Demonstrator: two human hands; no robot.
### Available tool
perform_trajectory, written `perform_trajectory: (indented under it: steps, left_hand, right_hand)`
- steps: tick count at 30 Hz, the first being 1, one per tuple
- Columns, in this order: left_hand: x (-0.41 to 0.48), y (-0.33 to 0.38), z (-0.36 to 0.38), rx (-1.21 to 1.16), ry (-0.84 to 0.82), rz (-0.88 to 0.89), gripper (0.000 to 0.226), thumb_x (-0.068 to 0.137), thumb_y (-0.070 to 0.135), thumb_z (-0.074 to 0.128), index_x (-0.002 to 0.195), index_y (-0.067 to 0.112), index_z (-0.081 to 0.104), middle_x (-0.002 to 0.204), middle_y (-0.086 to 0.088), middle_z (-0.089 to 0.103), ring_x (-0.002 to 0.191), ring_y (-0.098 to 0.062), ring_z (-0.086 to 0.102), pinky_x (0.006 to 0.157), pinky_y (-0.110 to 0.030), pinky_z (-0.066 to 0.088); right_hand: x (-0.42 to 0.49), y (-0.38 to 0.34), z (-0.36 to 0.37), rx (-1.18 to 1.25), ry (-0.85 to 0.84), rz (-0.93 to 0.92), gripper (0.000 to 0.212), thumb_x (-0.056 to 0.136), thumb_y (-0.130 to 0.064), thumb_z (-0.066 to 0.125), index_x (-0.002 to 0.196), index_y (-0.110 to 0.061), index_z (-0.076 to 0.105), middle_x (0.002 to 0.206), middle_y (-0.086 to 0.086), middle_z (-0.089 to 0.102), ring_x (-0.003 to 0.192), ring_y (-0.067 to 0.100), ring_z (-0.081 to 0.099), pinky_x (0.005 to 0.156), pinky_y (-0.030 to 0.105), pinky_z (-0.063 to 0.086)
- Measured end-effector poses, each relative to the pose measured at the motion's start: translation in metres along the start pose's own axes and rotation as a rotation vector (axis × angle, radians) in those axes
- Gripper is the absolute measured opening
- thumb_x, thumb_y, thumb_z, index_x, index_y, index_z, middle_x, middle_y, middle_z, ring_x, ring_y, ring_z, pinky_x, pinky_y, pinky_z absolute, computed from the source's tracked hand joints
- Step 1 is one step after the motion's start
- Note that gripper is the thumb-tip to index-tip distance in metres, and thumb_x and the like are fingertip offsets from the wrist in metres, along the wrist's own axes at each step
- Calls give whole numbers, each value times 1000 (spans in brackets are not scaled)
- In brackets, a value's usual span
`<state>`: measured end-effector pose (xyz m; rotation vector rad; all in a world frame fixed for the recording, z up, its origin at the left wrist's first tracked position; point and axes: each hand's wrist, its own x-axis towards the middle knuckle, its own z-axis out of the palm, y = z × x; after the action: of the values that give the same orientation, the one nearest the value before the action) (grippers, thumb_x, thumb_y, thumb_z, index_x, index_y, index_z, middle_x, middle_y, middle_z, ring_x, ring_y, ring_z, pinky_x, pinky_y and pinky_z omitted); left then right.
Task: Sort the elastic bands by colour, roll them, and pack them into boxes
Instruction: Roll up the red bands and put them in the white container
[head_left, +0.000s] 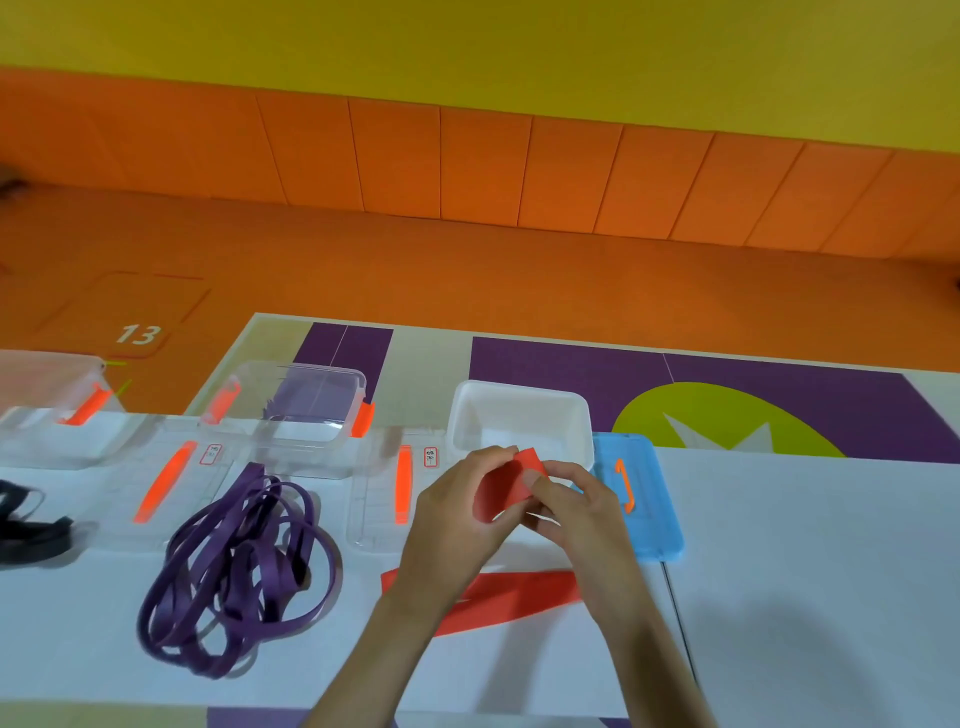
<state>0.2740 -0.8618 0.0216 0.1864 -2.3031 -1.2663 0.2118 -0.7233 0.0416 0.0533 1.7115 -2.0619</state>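
Left hand (452, 519) and right hand (582, 514) together — both pinching the red band (511, 480)

A white table (779, 519) faces an orange floor (467, 270), orange wall panels (483, 161) and a yellow wall (467, 41) above.

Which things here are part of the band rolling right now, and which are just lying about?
In use: red band, left hand, right hand, white box.
Lying idle: purple bands, black bands, clear box, clear lid, blue lid.
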Motion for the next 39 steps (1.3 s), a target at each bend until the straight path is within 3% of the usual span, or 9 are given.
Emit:
perform_trajectory:
  steps: [5,9,13,19,24,29,32,36,39]
  left_hand:
    - [-1,-2,3,-2,12,8,52,84,31,88,125,45,59,125,41,62,117,13,61,97,-2,40]
    - [-1,4,9,-134,64,-18,54,80,34,93,125,43,66,127,28,69,122,2,65,100,-8,45]
    - [-6,4,9,-197,146,-45,50,77,41,93,121,45,70,125,25,71,123,-5,66,100,-9,46]
    - [-8,17,6,-219,154,11,43,80,39,88,117,43,66,122,22,72,120,-8,68,100,-12,49]
    - [-8,18,1,-134,75,31,47,80,32,88,120,40,64,120,29,68,118,0,66,98,-6,45]
    - [-12,18,-3,-172,24,34,49,80,47,88,123,43,65,123,24,70,121,-6,66,99,-9,46]
    - [-18,18,3,-243,98,32,45,82,38,90,121,39,67,124,20,72,122,-11,67,101,-15,50]
    - [-20,13,5,-209,105,14,47,81,25,93,114,42,65,120,20,72,118,-9,69,100,-15,50]
    - [-22,11,5,-203,109,-34,45,81,27,91,108,47,62,119,26,70,116,-3,67,97,-13,49]
  right_hand:
    - [4,0,-5,-143,61,-63,29,64,-41,93,88,-33,80,89,3,82,82,16,80,71,21,61]
    - [1,3,-6,49,41,-9,36,60,-37,96,89,-26,77,82,12,78,73,19,71,73,26,61]
    - [1,3,-4,293,-8,114,31,65,-27,96,87,-20,75,78,11,69,71,20,68,72,31,62]
    - [-2,1,-13,353,-127,217,56,75,-36,93,123,-13,72,110,16,70,94,23,70,87,35,57]
    - [-6,6,-13,425,-167,336,35,79,-37,85,108,-19,84,111,13,76,92,20,74,92,36,53]
    - [-13,9,-19,415,-145,294,56,86,-37,85,131,-6,72,104,14,75,89,20,74,86,33,59]
    - [-17,9,-19,398,-158,253,62,90,-38,82,139,-5,64,115,17,70,95,23,70,86,33,57]
    - [-22,13,-17,375,-122,156,48,96,-28,77,134,-1,66,123,24,69,109,33,68,111,50,53]
    - [-27,11,-8,204,-53,48,30,93,-19,80,122,-10,74,117,19,75,104,35,74,96,45,62]
